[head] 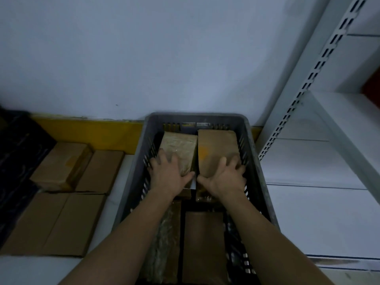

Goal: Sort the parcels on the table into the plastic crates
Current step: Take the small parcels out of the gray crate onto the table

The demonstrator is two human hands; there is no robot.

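Note:
A grey plastic crate (195, 117) stands in front of me, with parcels inside. My left hand (170, 173) lies spread over a film-wrapped brown parcel (181, 144) at the crate's far left, thumb at its near edge. My right hand (225, 175) grips a plain brown cardboard parcel (216, 147) beside it, fingers bent over its near right corner. Nearer to me in the crate lie another wrapped parcel (164, 243) and a flat brown parcel (203, 243), both partly behind my forearms.
Several brown cardboard parcels (67, 165) lie on the table (41, 268) left of the crate. A dark crate (16, 153) is at the far left. A yellow strip (86, 130) runs along the wall. White metal shelving (320, 140) stands to the right.

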